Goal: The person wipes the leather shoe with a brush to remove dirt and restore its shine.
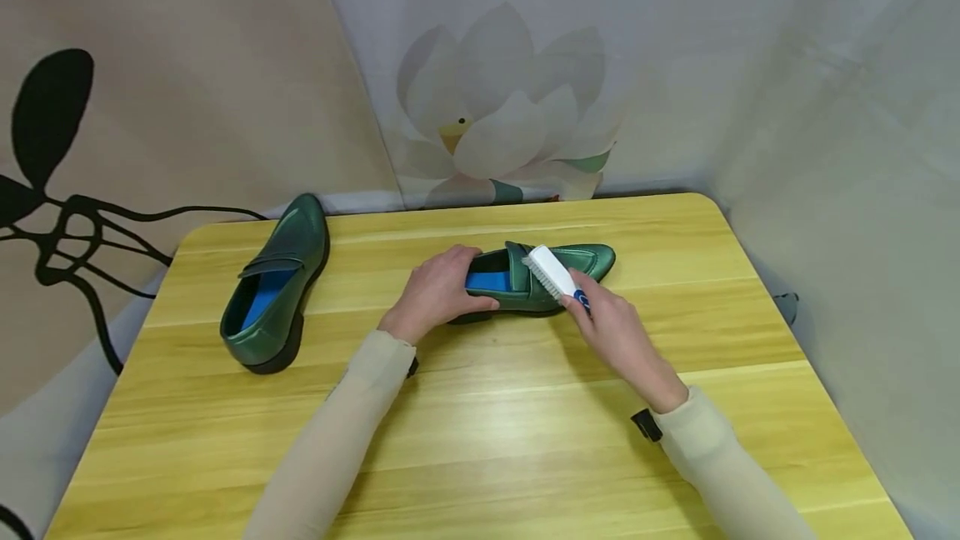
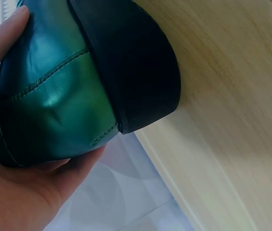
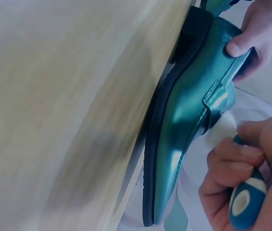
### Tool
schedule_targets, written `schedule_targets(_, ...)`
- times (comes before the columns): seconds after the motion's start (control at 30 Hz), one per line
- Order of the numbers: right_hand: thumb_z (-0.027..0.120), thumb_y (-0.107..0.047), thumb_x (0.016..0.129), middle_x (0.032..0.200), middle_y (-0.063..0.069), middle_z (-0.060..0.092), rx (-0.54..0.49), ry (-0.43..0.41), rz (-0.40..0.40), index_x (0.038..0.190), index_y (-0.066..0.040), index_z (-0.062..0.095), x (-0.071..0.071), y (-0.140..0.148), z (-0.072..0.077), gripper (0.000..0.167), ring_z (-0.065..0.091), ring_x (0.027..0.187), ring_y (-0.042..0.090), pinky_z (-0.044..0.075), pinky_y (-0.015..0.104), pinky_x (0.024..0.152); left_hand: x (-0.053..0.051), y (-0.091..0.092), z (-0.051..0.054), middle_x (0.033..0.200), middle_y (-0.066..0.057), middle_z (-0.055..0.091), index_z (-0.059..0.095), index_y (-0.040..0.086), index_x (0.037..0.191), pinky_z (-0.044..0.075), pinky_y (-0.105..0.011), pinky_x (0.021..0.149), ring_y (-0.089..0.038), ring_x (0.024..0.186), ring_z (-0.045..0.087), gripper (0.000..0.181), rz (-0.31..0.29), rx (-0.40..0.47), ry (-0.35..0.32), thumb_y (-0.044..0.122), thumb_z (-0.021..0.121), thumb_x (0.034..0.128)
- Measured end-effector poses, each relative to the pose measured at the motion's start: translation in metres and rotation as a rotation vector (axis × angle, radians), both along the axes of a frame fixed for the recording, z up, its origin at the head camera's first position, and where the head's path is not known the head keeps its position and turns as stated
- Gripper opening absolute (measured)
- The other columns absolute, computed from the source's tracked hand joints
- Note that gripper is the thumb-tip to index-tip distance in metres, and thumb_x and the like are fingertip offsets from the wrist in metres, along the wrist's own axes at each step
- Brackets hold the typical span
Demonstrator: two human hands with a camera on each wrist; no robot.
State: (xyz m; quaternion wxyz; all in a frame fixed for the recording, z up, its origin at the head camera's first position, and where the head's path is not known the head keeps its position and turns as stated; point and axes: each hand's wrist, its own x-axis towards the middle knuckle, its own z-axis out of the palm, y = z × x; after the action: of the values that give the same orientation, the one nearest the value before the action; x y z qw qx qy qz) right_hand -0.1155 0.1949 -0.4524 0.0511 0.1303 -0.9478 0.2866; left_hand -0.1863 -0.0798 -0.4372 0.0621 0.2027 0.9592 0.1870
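Observation:
A green loafer (image 1: pixel 587 258) with a blue insole lies sideways on the table, its toe to the right. My left hand (image 1: pixel 442 290) grips it around the heel; in the left wrist view the thumb and fingers clasp the heel counter (image 2: pixel 58 110) above the black heel block. In my right hand (image 1: pixel 618 327) is a brush (image 1: pixel 553 272) with white bristles and a blue-and-white handle (image 3: pixel 247 204). Its bristle head is at the strap across the loafer's upper; whether the bristles touch the leather I cannot tell.
A second green loafer (image 1: pixel 281 294) stands at the table's left, toe pointing to the back. The wooden table (image 1: pixel 480 440) ends against a pale curtain (image 1: pixel 525 40) with a flower print. A plain pale cloth (image 1: pixel 855 148) hangs along the right side.

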Motion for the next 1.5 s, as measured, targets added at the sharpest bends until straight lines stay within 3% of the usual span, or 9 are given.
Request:
schedule_targets(0.53, 0.054, -0.032, 0.11, 0.128, 0.029, 0.066, 0.021, -0.138, -0.065, 0.151, 0.0, 0.049, -0.01, 0.024, -0.006, 0.053, 0.066, 0.099, 0.037, 0.054, 0.056, 0.081, 0.0, 0.0, -0.002, 0.143, -0.012, 0.058, 0.054, 0.008, 0.146, 0.053, -0.052, 0.097, -0.03, 0.113, 0.061, 0.09, -0.002, 0.003, 0.001, 0.059, 0.085, 0.079)
schedule_targets(0.77, 0.056, -0.027, 0.109, 0.126, 0.031, 0.066, 0.064, -0.072, -0.129, 0.148, 0.006, 0.05, -0.012, 0.036, -0.007, 0.051, 0.068, 0.099, 0.042, 0.054, 0.058, 0.08, -0.001, 0.0, -0.002, 0.142, -0.013, 0.059, 0.055, 0.007, 0.145, 0.054, -0.052, 0.096, -0.031, 0.114, 0.062, 0.089, -0.003, 0.006, 0.009, 0.058, 0.086, 0.0788)
schedule_targets(0.93, 0.059, -0.021, 0.107, 0.125, 0.032, 0.065, 0.089, -0.039, -0.107, 0.145, 0.009, 0.05, -0.014, 0.024, -0.002, 0.049, 0.069, 0.1, 0.043, 0.055, 0.059, 0.08, -0.001, -0.001, -0.002, 0.141, -0.012, 0.059, 0.055, 0.007, 0.145, 0.054, -0.051, 0.095, -0.031, 0.112, 0.063, 0.089, -0.001, 0.007, 0.015, 0.058, 0.086, 0.0787)
schedule_targets(1.07, 0.055, -0.022, 0.108, 0.123, 0.03, 0.066, 0.068, -0.093, -0.071, 0.148, 0.009, 0.045, -0.016, 0.006, 0.003, 0.052, 0.068, 0.089, 0.037, 0.057, 0.051, 0.07, 0.0, -0.002, -0.002, 0.142, -0.012, 0.059, 0.055, 0.008, 0.145, 0.054, -0.051, 0.095, -0.031, 0.112, 0.062, 0.089, 0.006, 0.005, 0.012, 0.059, 0.086, 0.0786)
schedule_targets(1.23, 0.051, -0.025, 0.11, 0.114, 0.029, 0.067, 0.034, -0.13, -0.061, 0.151, 0.007, 0.043, -0.02, -0.007, 0.006, 0.053, 0.061, 0.068, 0.026, 0.049, 0.035, 0.052, 0.001, -0.003, -0.002, 0.142, -0.013, 0.059, 0.054, 0.008, 0.146, 0.054, -0.052, 0.096, -0.03, 0.112, 0.062, 0.09, 0.009, 0.01, 0.001, 0.058, 0.086, 0.0789)
schedule_targets(1.33, 0.054, -0.027, 0.109, 0.112, 0.028, 0.069, 0.051, -0.117, -0.086, 0.15, 0.006, 0.046, -0.022, -0.004, 0.005, 0.053, 0.06, 0.064, 0.025, 0.047, 0.034, 0.05, 0.001, -0.002, -0.001, 0.141, -0.013, 0.059, 0.055, 0.007, 0.146, 0.054, -0.052, 0.095, -0.031, 0.111, 0.062, 0.09, 0.006, 0.018, 0.006, 0.057, 0.086, 0.0787)
schedule_targets(1.5, 0.06, -0.029, 0.107, 0.115, 0.028, 0.07, 0.109, -0.08, -0.149, 0.147, 0.002, 0.053, -0.025, 0.017, 0.005, 0.051, 0.064, 0.07, 0.031, 0.048, 0.041, 0.052, 0.0, 0.0, -0.001, 0.141, -0.012, 0.06, 0.055, 0.008, 0.146, 0.054, -0.051, 0.095, -0.03, 0.113, 0.063, 0.09, -0.003, 0.005, 0.019, 0.059, 0.085, 0.0785)
